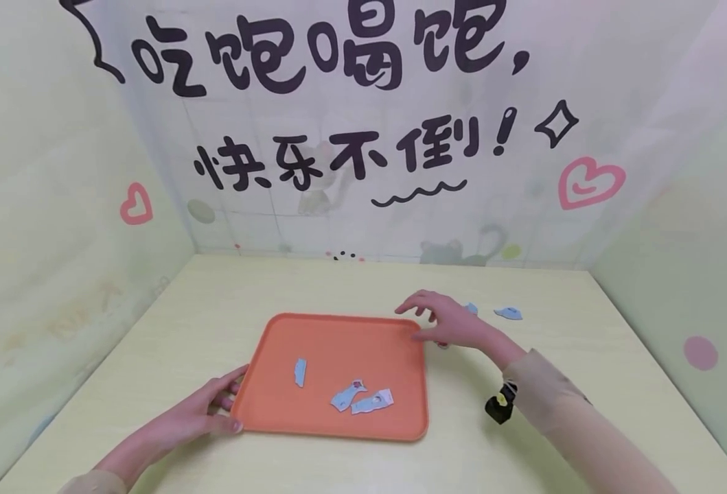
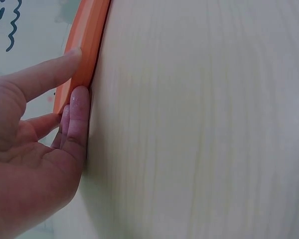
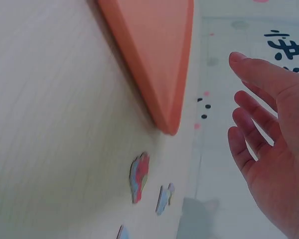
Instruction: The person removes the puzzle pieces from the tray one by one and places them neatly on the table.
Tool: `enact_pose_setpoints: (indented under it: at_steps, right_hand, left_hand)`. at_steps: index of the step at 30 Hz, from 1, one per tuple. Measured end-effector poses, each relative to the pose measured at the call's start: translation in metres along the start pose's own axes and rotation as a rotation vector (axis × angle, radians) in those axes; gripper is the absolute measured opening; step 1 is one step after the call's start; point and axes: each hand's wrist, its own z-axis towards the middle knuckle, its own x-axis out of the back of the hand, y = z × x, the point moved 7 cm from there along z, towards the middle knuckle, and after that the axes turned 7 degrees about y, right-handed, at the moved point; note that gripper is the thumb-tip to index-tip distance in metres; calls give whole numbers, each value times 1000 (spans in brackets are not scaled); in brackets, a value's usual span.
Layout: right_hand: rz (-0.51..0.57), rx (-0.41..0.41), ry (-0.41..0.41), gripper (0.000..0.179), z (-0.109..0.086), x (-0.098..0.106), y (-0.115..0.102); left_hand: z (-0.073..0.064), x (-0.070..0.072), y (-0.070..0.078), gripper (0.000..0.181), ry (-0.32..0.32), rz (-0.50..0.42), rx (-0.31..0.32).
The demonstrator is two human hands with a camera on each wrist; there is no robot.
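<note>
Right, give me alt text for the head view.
A person's left hand touches the left edge of an orange tray holding three bluish pieces, while the empty right hand hovers near its far right corner. More pieces lie on the table to the right. Large black lettering spans the wall behind.

Booth-like enclosure, kind of room unclear, decorated walls (image 1: 666, 288) with black Chinese lettering (image 1: 372, 46), pink hearts (image 1: 590, 183), pale wood-grain tabletop (image 1: 561, 370)
</note>
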Motion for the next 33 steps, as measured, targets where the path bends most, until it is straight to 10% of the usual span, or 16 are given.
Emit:
enact_pose_setpoints:
  at_steps: [18,33]
  right_hand:
    - [80,222,-199,40,82,-78,-74]
    - [91,138,-438,44,101,-146,-94]
  left_hand:
    - [0,-1,2,95,-7,-5,-21]
    - [-1,-1,0,94,-2,5,-25]
